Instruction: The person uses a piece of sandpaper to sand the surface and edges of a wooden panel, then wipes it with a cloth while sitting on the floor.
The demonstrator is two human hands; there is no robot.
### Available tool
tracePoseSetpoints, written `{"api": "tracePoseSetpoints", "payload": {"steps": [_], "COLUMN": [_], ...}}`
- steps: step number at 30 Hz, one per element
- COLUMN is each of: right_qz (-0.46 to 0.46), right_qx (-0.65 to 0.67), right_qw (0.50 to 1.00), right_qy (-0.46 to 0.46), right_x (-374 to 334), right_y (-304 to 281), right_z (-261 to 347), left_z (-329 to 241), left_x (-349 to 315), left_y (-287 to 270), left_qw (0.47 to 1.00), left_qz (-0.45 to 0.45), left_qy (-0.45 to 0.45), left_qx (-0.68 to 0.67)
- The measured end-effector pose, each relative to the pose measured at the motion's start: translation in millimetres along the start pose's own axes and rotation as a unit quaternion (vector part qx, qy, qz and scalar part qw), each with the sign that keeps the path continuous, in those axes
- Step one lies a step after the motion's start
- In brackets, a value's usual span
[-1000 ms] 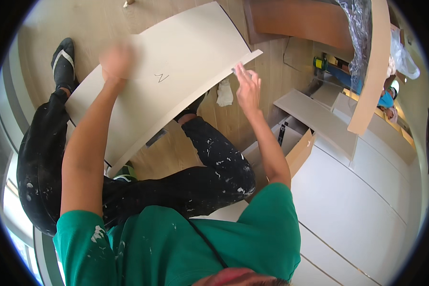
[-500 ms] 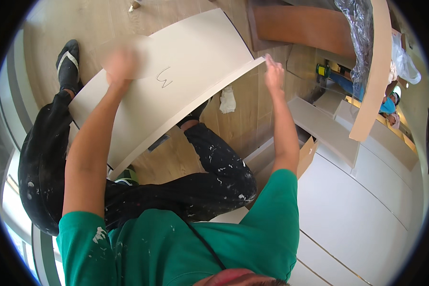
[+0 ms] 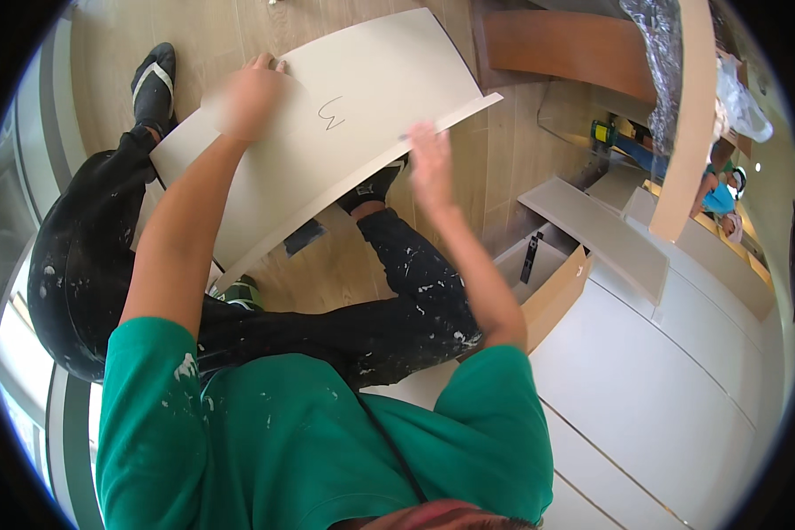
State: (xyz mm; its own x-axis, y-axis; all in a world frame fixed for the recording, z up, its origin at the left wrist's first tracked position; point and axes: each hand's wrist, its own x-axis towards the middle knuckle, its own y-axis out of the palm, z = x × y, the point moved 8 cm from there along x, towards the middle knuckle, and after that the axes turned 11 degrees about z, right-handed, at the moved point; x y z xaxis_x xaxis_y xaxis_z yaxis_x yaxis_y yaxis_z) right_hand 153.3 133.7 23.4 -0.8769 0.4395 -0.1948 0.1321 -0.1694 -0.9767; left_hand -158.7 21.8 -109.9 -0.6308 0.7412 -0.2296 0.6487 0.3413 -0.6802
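A cream-white panel with a pencil mark on its face lies tilted across my lap area, between my spread legs. A narrow pale strip runs along its near long edge. My left hand lies over the panel's far left edge, fingers reaching the rim and gripping there; part of it is blurred. My right hand is beside the strip's right part, smeared by motion, so I cannot make out its fingers or anything in them.
A drawer box with a black metal piece inside stands at my right, by white panels. Plastic wrap and a brown curved board lie beyond. A person in blue is at the far right.
My right hand has moved left and nearer from the strip's right end. The panel appears shifted slightly right and up. The white cloth on the floor no longer shows.
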Motion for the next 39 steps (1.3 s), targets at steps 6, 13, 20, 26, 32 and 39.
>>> {"api": "tracePoseSetpoints", "payload": {"steps": [6,13,20,26,32,39], "right_qz": [0.081,-0.001,0.019,0.074,0.094,0.100], "right_qx": [-0.002,-0.061,-0.021,0.031,-0.013,0.144], "right_qw": [0.990,0.998,0.999,0.989,0.988,0.962], "right_qy": [-0.116,0.010,-0.028,-0.125,-0.122,-0.208], "right_x": [-40.1,-21.2,-29.7,-54.1,-44.5,-70.3], "right_y": [13.0,-1.6,5.3,23.3,9.6,38.7], "right_z": [134.5,73.9,92.1,252.6,221.2,339.2], "left_z": [90.4,134.5,152.6,155.1,158.3,155.7], "left_x": [-45.0,-119.3,-120.8,-118.3,-114.9,-117.3], "left_y": [-47.4,-87.5,-74.8,-73.4,-70.9,-69.9], "left_qw": [0.990,0.979,0.978,0.974,0.976,0.975], "left_qz": [0.008,-0.119,-0.151,-0.156,-0.166,-0.170], "left_qy": [-0.030,-0.110,-0.138,-0.152,-0.135,-0.141], "left_qx": [0.141,0.121,0.036,0.052,0.035,0.032]}}
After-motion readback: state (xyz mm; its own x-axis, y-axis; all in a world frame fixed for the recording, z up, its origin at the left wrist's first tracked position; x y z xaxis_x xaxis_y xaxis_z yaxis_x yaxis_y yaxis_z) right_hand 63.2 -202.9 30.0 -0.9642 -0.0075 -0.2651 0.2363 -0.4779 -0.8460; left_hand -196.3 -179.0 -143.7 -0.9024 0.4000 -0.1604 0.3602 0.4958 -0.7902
